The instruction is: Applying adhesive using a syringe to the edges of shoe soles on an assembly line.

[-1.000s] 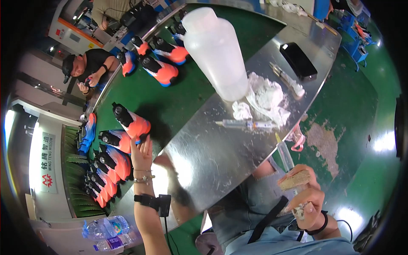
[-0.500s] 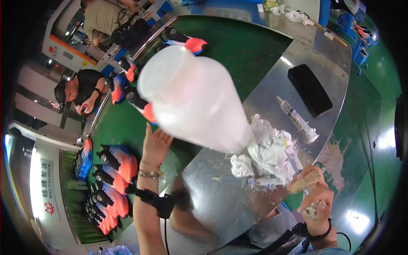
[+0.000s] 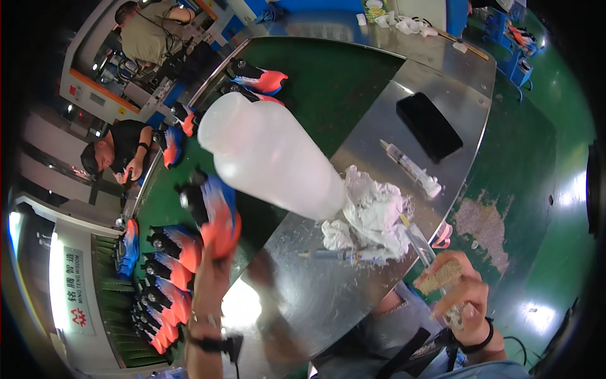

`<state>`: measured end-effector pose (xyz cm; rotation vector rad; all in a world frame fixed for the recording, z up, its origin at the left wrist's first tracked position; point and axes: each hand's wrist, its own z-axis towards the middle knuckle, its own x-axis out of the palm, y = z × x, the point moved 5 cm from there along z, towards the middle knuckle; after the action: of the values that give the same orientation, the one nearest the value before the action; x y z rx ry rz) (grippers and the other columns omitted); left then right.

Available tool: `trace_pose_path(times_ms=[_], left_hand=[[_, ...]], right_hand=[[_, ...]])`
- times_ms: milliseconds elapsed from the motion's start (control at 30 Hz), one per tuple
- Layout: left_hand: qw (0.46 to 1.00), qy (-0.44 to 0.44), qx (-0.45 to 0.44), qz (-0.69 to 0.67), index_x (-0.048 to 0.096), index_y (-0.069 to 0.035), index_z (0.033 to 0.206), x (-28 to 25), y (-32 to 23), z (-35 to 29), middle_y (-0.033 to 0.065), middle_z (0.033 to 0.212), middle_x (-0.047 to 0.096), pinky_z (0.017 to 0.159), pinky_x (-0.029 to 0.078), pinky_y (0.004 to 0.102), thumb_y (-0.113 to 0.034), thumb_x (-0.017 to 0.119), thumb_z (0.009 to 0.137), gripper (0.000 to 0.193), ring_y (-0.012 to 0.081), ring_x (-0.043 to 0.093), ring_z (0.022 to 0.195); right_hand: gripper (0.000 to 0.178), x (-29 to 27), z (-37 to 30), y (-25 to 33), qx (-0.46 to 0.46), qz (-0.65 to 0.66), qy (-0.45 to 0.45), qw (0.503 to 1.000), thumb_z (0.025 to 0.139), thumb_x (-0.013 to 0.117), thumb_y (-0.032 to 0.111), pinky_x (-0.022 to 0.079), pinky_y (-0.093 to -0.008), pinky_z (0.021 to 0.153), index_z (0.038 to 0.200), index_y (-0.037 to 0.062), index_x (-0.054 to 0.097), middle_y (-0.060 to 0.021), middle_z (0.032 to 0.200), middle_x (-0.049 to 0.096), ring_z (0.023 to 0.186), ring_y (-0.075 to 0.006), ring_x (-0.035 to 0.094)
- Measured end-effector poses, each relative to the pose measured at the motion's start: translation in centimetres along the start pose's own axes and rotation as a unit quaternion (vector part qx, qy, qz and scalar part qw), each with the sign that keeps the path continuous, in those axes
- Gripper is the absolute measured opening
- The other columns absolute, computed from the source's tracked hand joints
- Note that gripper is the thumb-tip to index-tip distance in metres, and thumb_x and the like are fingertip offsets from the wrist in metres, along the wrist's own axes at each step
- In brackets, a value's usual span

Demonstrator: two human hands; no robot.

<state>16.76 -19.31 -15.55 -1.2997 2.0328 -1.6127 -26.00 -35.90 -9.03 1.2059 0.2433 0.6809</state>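
My left hand (image 3: 214,265), smeared by motion, grips the orange toe of a blue, orange and black shoe (image 3: 219,205) over the green belt. My right hand (image 3: 464,290) is closed around a clear syringe (image 3: 421,243) with a yellowish tip, which points up and left. A tan wrap (image 3: 442,276) covers one of its fingers. Between the hands, a large white plastic bottle (image 3: 271,158) stands on the metal tabletop, beside crumpled white cloth or tissue (image 3: 375,211). One more syringe (image 3: 410,167) lies beyond the crumpled heap, and another (image 3: 341,255) in front of it.
A black phone (image 3: 429,126) lies at the right of the metal table (image 3: 303,284). Several shoes (image 3: 167,278) line the left side; others (image 3: 259,77) rest on the far belt. Across the belt a person (image 3: 126,148) handles a shoe. Another person (image 3: 151,38) is at a machine.
My left hand has taken hold of a shoe from the belt and drawn it nearer. My right hand still holds the syringe. The view has shifted slightly.
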Motion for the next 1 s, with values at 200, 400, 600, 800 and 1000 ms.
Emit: trace_pose_path(times_ms=[200,400,600,800,1000], left_hand=[[0.956,-0.257,-0.109,-0.093,0.05,-0.006,0.121,-2.3,4.2,-28.4,0.0055,0.11,0.06,0.074,0.05,0.0294,-0.031,0.054,0.091,0.039,0.0173,0.059,0.094],[0.977,-0.182,-0.098,-0.055,0.049,-0.003,0.122,-8.9,7.5,-36.3,0.0078,0.112,0.059,0.082,0.049,0.032,-0.029,0.054,0.091,0.042,0.0184,0.058,0.099],[0.948,-0.25,0.148,0.128,0.053,0.003,0.115,-11.0,4.4,-36.4,0.0104,0.11,0.059,0.086,0.048,0.0314,-0.028,0.05,0.092,0.039,0.0207,0.059,0.099],[0.892,-0.235,0.371,0.103,0.05,0.003,0.11,-6.6,-2.2,-30.0,0.0116,0.096,0.059,0.071,0.05,0.0294,-0.015,0.055,0.088,0.029,0.0166,0.059,0.083],[0.744,0.09,0.569,0.338,0.054,0.004,0.107,5.9,-6.5,-25.9,0.0176,0.094,0.063,0.078,0.048,0.0351,-0.038,0.08,0.062,0.067,0.026,0.06,0.087]], right_hand=[[0.042,2.7,0.0,-0.3,-0.067,-0.009,0.027,0.997,0.09,0.042,0.034,0.045,-0.035,0.076,0.07,0.0042,0.065,-0.0223,0.104,0.053,0.091,-0.0275,0.055],[0.039,3.5,-0.9,-3.5,-0.051,-0.058,-0.006,0.997,0.092,0.042,0.026,0.033,-0.0388,0.094,0.071,0.0002,0.061,-0.0182,0.087,0.059,0.097,-0.0256,0.051],[0.047,3.2,-2.7,-1.0,0.017,-0.073,-0.038,0.996,0.092,0.034,0.03,0.03,-0.0417,0.096,0.071,-0.0051,0.057,-0.019,0.089,0.057,0.101,-0.0271,0.047],[0.05,6.6,-4.3,3.6,0.085,0.233,-0.011,0.969,0.09,0.032,0.04,0.044,-0.04,0.066,0.056,0.0057,0.045,-0.0205,0.103,0.044,0.076,-0.0327,0.05],[0.062,10.2,-4.5,9.1,0.08,0.405,0.118,0.903,0.091,0.03,0.049,0.046,-0.041,0.057,0.046,0.0096,0.044,-0.0146,0.097,0.044,0.063,-0.0346,0.051]])
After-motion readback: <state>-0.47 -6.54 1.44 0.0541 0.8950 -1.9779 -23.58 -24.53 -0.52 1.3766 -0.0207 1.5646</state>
